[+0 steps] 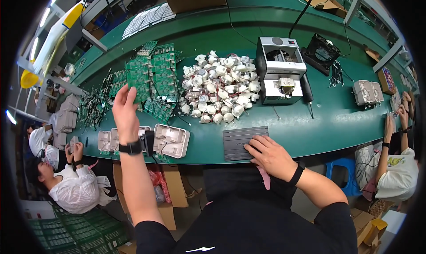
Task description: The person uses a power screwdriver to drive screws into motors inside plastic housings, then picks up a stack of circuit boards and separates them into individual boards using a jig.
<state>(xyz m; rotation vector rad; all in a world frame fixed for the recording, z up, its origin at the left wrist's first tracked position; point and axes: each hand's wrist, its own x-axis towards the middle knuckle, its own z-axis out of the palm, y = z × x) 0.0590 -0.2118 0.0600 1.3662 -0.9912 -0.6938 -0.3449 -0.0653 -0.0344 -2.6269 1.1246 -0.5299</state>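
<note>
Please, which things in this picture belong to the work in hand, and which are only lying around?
Likely in the work:
green circuit boards, at the left hand
dark grooved plate, under the right hand
white parts, probably

Apparently just lying about:
black fan
cardboard box
blue stool

We're reaching our left hand (125,113) up at centre-left; our right hand (272,155) lies palm-down, lower right of centre.
</note>
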